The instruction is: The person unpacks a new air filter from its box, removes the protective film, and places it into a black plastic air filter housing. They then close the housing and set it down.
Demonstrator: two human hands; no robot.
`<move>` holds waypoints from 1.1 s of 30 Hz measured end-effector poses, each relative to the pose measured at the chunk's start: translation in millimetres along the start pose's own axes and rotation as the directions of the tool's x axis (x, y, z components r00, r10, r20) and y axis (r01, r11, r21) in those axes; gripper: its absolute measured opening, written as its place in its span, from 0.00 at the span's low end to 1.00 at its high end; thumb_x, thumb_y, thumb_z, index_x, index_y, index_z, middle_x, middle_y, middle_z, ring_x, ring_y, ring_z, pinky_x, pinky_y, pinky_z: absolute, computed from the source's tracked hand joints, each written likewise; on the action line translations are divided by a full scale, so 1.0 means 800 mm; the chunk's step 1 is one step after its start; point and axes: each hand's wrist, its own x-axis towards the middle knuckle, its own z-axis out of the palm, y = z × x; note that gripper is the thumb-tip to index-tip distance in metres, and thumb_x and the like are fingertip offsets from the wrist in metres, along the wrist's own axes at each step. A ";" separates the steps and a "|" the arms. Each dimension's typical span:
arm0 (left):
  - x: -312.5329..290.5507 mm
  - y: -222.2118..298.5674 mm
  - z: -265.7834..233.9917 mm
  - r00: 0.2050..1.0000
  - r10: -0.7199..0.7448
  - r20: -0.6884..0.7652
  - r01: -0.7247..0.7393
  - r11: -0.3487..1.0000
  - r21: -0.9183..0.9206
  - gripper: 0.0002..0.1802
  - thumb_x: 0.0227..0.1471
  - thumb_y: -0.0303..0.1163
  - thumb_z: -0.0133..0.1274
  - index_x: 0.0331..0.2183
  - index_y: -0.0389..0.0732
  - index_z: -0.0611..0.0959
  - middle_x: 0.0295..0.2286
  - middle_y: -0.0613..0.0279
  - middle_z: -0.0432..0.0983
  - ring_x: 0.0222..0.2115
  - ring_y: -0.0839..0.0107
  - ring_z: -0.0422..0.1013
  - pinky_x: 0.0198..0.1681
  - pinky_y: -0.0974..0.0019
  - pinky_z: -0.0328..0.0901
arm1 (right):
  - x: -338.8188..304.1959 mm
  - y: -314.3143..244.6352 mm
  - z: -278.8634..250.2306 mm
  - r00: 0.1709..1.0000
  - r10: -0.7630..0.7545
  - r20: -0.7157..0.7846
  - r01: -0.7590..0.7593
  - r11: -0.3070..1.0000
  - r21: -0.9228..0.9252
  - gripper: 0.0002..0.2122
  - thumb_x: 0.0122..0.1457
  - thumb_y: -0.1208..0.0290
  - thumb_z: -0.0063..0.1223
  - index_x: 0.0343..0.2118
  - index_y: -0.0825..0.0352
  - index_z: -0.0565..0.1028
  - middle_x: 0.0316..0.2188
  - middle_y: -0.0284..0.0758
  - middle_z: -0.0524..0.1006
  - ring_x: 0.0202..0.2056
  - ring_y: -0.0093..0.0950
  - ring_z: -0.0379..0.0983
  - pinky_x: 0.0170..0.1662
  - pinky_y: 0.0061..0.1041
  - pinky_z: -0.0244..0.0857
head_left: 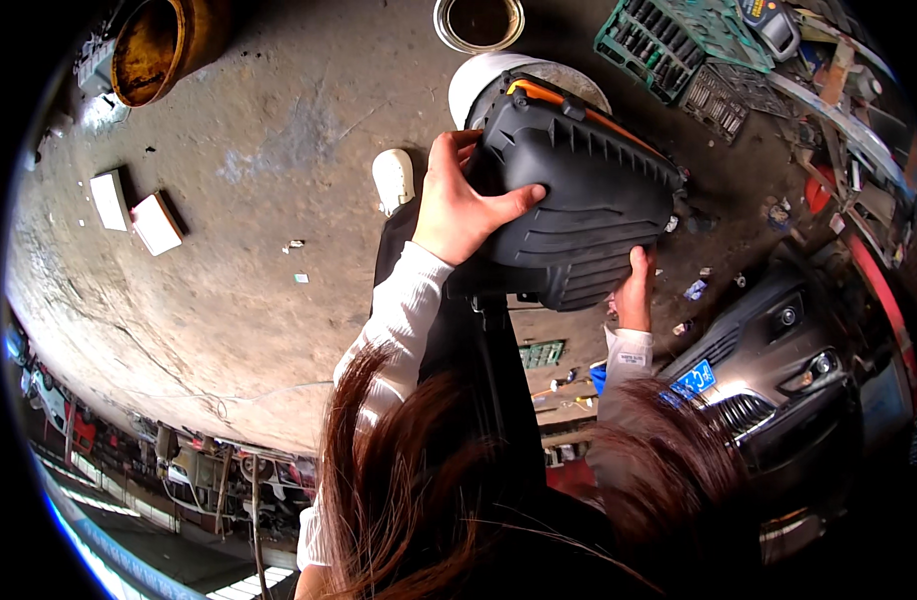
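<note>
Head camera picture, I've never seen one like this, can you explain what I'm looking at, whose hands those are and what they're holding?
This is one picture from a wide fisheye camera worn on a person's head, looking down. That is why straight edges curve near the rim. The brown strands at the bottom are the person's own hair.

Both hands belong to that person, in white sleeves. The left hand grips the near side of a ribbed black plastic case with an orange trim strip, thumb across its face. The right hand supports its lower edge.

Below is a stained concrete floor. On it lie two small white boxes, a rusty drum, an open can and a green tool tray. The front of a grey car shows at the right.
</note>
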 end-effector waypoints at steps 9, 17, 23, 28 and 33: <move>0.002 -0.015 -0.012 0.999 0.026 0.033 -0.025 0.999 -0.043 0.42 0.36 0.36 0.70 0.50 0.32 0.66 0.46 0.51 0.68 0.50 0.63 0.65 0.56 0.61 0.58 | -0.001 -0.010 0.013 0.999 -0.023 -0.037 0.019 0.995 -0.101 0.36 0.54 0.59 0.56 0.61 0.72 0.55 0.56 0.39 0.63 0.55 0.29 0.60 0.59 0.26 0.51; 0.008 -0.018 -0.015 0.999 0.002 0.048 0.007 0.985 -0.175 0.44 0.36 0.38 0.71 0.50 0.31 0.65 0.46 0.50 0.68 0.49 0.62 0.65 0.56 0.60 0.58 | -0.007 -0.046 0.043 0.995 -0.088 -0.048 0.080 0.987 -0.139 0.34 0.51 0.56 0.59 0.57 0.72 0.60 0.51 0.37 0.67 0.51 0.27 0.62 0.56 0.25 0.54; 0.005 -0.017 -0.014 0.997 0.030 0.073 -0.016 0.983 -0.182 0.45 0.35 0.38 0.72 0.49 0.30 0.65 0.47 0.48 0.67 0.50 0.61 0.65 0.57 0.59 0.57 | -0.016 -0.052 0.046 0.992 -0.110 -0.064 0.100 0.985 -0.144 0.38 0.49 0.55 0.62 0.58 0.73 0.59 0.52 0.39 0.66 0.53 0.29 0.62 0.57 0.27 0.53; 0.004 -0.015 -0.017 0.993 0.068 0.100 -0.045 0.976 -0.214 0.42 0.37 0.35 0.71 0.48 0.33 0.65 0.44 0.51 0.68 0.48 0.64 0.65 0.56 0.60 0.58 | -0.017 -0.044 0.034 0.978 -0.206 -0.024 0.192 0.943 -0.270 0.41 0.47 0.53 0.64 0.59 0.73 0.58 0.53 0.40 0.65 0.54 0.31 0.62 0.58 0.29 0.53; 0.004 -0.013 -0.019 0.992 0.065 0.107 -0.044 0.981 -0.189 0.42 0.37 0.36 0.71 0.48 0.33 0.64 0.45 0.51 0.67 0.48 0.64 0.66 0.55 0.61 0.59 | -0.010 -0.052 0.031 0.985 -0.165 0.056 0.174 0.947 -0.272 0.38 0.48 0.57 0.63 0.58 0.73 0.59 0.52 0.40 0.66 0.53 0.29 0.62 0.56 0.28 0.54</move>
